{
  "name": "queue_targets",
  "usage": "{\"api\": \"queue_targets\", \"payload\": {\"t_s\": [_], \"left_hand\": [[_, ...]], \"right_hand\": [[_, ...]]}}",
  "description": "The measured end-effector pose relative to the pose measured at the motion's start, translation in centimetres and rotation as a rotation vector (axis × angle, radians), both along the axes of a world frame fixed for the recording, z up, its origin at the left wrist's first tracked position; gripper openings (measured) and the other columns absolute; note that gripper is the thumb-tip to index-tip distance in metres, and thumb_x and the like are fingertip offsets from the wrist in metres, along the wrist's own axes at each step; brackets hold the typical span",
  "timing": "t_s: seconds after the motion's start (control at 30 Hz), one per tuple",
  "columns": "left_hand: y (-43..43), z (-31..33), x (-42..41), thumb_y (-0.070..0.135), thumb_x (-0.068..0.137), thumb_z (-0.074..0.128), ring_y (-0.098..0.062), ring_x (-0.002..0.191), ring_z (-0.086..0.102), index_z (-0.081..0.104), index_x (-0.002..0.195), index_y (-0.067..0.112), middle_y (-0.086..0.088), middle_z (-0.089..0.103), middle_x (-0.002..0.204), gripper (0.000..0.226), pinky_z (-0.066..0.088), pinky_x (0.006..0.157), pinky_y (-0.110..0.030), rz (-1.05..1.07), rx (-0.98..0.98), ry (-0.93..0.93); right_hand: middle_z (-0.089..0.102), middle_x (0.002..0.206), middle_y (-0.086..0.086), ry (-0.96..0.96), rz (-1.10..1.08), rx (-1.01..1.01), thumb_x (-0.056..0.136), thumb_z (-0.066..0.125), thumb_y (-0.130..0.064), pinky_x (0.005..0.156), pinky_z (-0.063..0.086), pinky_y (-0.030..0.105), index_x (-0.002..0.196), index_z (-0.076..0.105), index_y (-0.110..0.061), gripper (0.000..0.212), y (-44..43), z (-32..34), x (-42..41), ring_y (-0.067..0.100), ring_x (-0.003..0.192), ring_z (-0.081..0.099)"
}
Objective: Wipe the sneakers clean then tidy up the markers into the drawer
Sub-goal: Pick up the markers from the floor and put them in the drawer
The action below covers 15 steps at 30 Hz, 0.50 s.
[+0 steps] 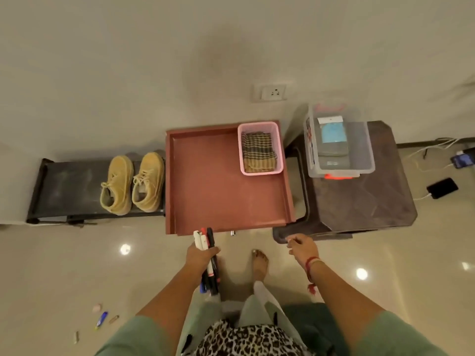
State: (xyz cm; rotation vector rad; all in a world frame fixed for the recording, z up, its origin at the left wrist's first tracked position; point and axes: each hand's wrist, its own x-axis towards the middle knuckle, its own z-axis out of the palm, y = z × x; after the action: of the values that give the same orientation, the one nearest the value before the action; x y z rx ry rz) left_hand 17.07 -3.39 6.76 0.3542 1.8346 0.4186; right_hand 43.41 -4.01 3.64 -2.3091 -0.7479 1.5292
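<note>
Two tan sneakers (132,185) stand side by side on a low black rack (64,191) at the left. A reddish-brown drawer (213,191) stands pulled open in the middle, with a pink basket (261,127) holding a folded checked cloth (258,152) in its far right corner. My left hand (199,255) grips a bundle of several markers (209,260) just below the drawer's front edge. My right hand (302,246) hangs with loosely curled fingers, holding nothing, near the corner of a dark stool.
A dark brown plastic stool (359,201) at the right carries a clear storage box (339,145). Phones and cables (442,187) lie on the floor at far right. Small items, one a blue pen (101,319), lie on the tiles at lower left. My bare foot (259,264) is below the drawer.
</note>
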Motion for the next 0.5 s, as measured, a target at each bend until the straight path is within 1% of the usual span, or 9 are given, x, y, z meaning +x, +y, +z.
{"api": "queue_targets", "payload": {"t_s": [0.03, 0.1, 0.17, 0.23, 0.3, 0.33, 0.4, 0.43, 0.5], "left_hand": [[0.2, -0.9, 0.4, 0.002, 0.078, 0.071, -0.024, 0.063, 0.060, 0.053, 0.091, 0.006, -0.015, 0.062, 0.078, 0.022, 0.051, 0.055, -0.030, 0.001, 0.003, -0.002], [0.7, -2.9, 1.0, 0.003, 0.079, 0.072, -0.024, 0.064, 0.061, 0.053, 0.091, 0.008, -0.013, 0.062, 0.076, 0.023, 0.053, 0.056, -0.030, 0.021, 0.021, -0.003], [1.3, -5.1, 1.0, 0.003, 0.079, 0.072, -0.025, 0.068, 0.062, 0.054, 0.092, 0.008, -0.013, 0.063, 0.077, 0.022, 0.056, 0.065, -0.036, 0.053, 0.040, -0.005], [1.9, -7.5, 0.7, 0.003, 0.079, 0.071, -0.026, 0.071, 0.063, 0.055, 0.088, 0.010, -0.013, 0.063, 0.078, 0.020, 0.055, 0.073, -0.040, 0.093, 0.057, -0.010], [2.4, -9.9, 0.0, 0.004, 0.079, 0.072, -0.028, 0.074, 0.064, 0.057, 0.085, 0.011, -0.014, 0.065, 0.079, 0.018, 0.055, 0.073, -0.040, 0.116, 0.070, -0.001], [2.6, -11.0, -0.5, 0.006, 0.078, 0.074, -0.029, 0.076, 0.065, 0.058, 0.087, 0.010, -0.015, 0.066, 0.082, 0.018, 0.055, 0.070, -0.038, 0.131, 0.076, -0.004], [2.8, -12.9, -1.6, 0.010, 0.077, 0.076, -0.027, 0.078, 0.066, 0.059, 0.093, 0.009, -0.015, 0.067, 0.087, 0.023, 0.054, 0.065, -0.034, 0.153, 0.081, -0.005], [2.8, -13.8, -2.1, 0.013, 0.077, 0.076, -0.027, 0.080, 0.066, 0.059, 0.097, 0.009, -0.015, 0.067, 0.089, 0.027, 0.054, 0.067, -0.034, 0.154, 0.081, 0.003], [2.8, -15.4, -3.2, 0.017, 0.077, 0.076, -0.028, 0.085, 0.066, 0.058, 0.104, 0.010, -0.014, 0.067, 0.092, 0.034, 0.054, 0.073, -0.038, 0.134, 0.077, 0.026]], "right_hand": [[0.066, 0.084, 0.012, 0.018, 0.013, -0.019, 0.087, 0.054, -0.007, 0.072, 0.052, 0.034, 0.077, 0.065, -0.016, 0.017, 0.0, -1.5, -0.4, 0.028, 0.075, 0.062], [0.067, 0.090, 0.009, 0.037, 0.039, -0.063, 0.086, 0.056, -0.009, 0.086, 0.052, 0.041, 0.071, 0.064, -0.021, 0.021, 0.0, -4.7, -1.6, 0.031, 0.087, 0.064], [0.067, 0.091, 0.008, 0.063, 0.067, -0.090, 0.086, 0.056, -0.010, 0.088, 0.051, 0.039, 0.075, 0.065, -0.017, 0.016, -0.1, -7.6, -3.4, 0.029, 0.092, 0.063], [0.066, 0.093, 0.007, 0.078, 0.085, -0.106, 0.088, 0.056, -0.013, 0.086, 0.048, 0.030, 0.082, 0.065, -0.014, 0.011, 0.2, -9.7, -5.4, 0.026, 0.093, 0.061], [0.065, 0.099, 0.007, 0.081, 0.084, -0.125, 0.090, 0.056, -0.017, 0.089, 0.045, 0.029, 0.092, 0.066, -0.012, 0.012, 0.5, -12.5, -7.2, 0.025, 0.097, 0.059], [0.064, 0.101, 0.006, 0.081, 0.087, -0.141, 0.090, 0.056, -0.021, 0.092, 0.044, 0.030, 0.098, 0.066, -0.012, 0.016, 0.7, -13.9, -8.1, 0.025, 0.099, 0.058], [0.064, 0.108, 0.002, 0.082, 0.111, -0.163, 0.087, 0.057, -0.035, 0.098, 0.044, 0.035, 0.106, 0.063, -0.018, 0.026, 0.8, -17.2, -9.8, 0.024, 0.104, 0.058], [0.063, 0.114, 0.001, 0.071, 0.135, -0.170, 0.083, 0.057, -0.048, 0.100, 0.044, 0.039, 0.110, 0.061, -0.024, 0.036, 0.7, -19.1, -10.4, 0.025, 0.107, 0.058], [0.057, 0.127, -0.001, 0.029, 0.189, -0.202, 0.072, 0.049, -0.072, 0.100, 0.043, 0.044, 0.121, 0.054, -0.034, 0.062, 0.7, -23.2, -11.6, 0.026, 0.112, 0.056]]}}
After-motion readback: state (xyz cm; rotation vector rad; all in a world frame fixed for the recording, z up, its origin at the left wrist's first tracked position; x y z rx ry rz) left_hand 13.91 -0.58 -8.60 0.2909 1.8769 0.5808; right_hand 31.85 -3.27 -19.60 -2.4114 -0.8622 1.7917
